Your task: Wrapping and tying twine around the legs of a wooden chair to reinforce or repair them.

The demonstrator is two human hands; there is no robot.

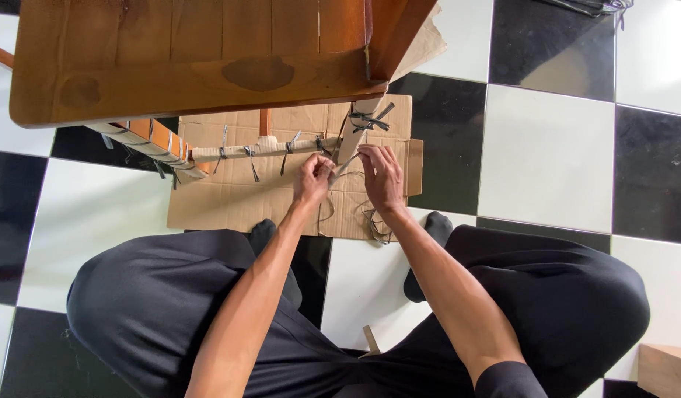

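Both the left hand (312, 179) and right hand (381, 177) are pinching a thin, limp, light grey strip (343, 171) near the wrapped chair rail (263, 149), fingers closed on it.

Black-and-white checkered floor (547, 147) (brown cardboard (230, 199))

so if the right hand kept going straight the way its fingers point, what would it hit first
Probably the wrapped chair leg just past the right hand, where dark strips are tied. Depth is unclear from above, so it might pass beside it.
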